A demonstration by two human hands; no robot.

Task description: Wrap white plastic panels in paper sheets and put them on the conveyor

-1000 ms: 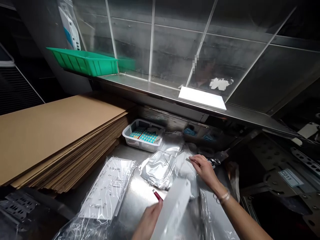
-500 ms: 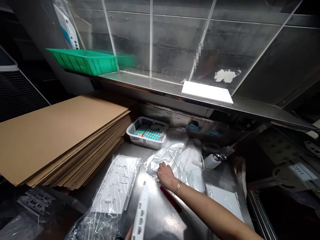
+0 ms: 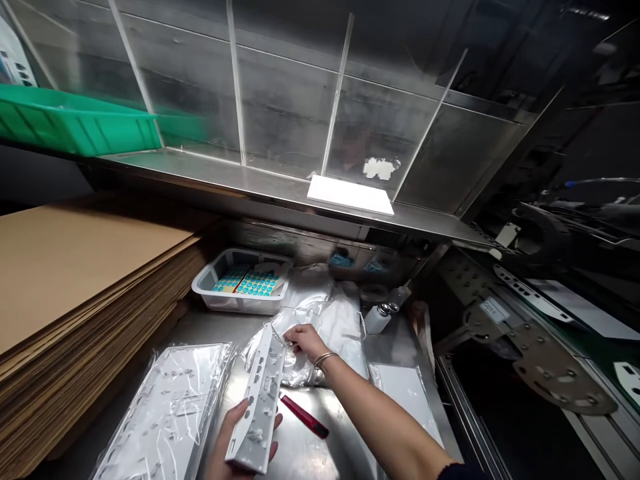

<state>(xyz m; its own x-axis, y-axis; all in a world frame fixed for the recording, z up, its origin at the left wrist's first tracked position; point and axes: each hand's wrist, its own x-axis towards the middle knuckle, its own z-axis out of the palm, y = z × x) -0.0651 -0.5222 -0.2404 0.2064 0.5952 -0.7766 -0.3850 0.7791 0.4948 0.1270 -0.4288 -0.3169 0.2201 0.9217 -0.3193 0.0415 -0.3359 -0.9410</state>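
Observation:
My left hand (image 3: pixel 226 437) is wrapped around the lower end of a long white panel (image 3: pixel 264 393) with cut-out slots and small raised fittings, tilted up over the bench. Beside the panel's far end, my right hand (image 3: pixel 307 343) has its fingers pinched together; what they hold, if anything, I cannot make out. Under and behind that hand lie clear plastic bags (image 3: pixel 307 293) and a crumpled white cloth (image 3: pixel 341 323). A red box cutter (image 3: pixel 304 417) rests on the metal bench just below my right wrist.
Bagged white panels (image 3: pixel 167 400) lie at left, near a tall stack of cardboard sheets (image 3: pixel 85 267). A tray of blue-dotted stickers (image 3: pixel 240 305) stands behind. At right are a pump bottle (image 3: pixel 377 320), a bagged white sheet (image 3: pixel 407 393) and a conveyor (image 3: pixel 600 427). The shelf holds a green bin (image 3: pixel 100 130).
The view has swung right. My left hand has lifted the white panel higher and turned its fitted face into sight. My right hand now sits beside the panel's far end.

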